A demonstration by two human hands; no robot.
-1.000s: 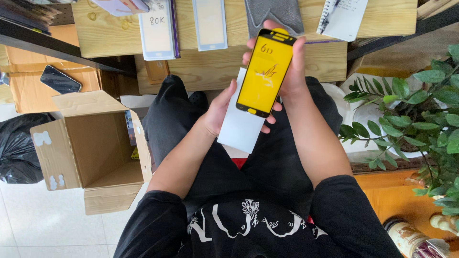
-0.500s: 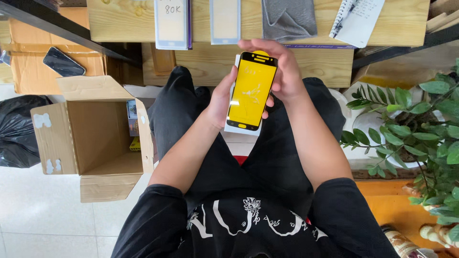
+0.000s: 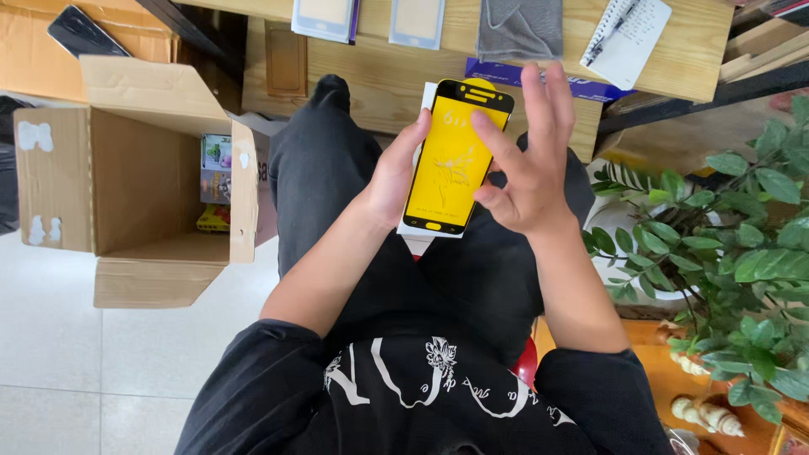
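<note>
My left hand (image 3: 394,173) grips a phone-shaped screen protector (image 3: 451,156) with a yellow backing and black border, held together with a white card behind it, above my lap. My right hand (image 3: 524,152) hovers at the protector's right edge with fingers spread; one fingertip touches its upper right side. I sit in black trousers and a black printed top.
An open cardboard box (image 3: 126,181) with small packets inside stands on the tiled floor at left. A wooden bench (image 3: 506,50) ahead carries two packaged protectors (image 3: 324,17), a grey cloth (image 3: 518,25) and a notepad with a pen (image 3: 628,38). A leafy potted plant (image 3: 725,236) is at right.
My right hand has let go of the protector's top and opened beside it. The left hand now holds the protector alone.
</note>
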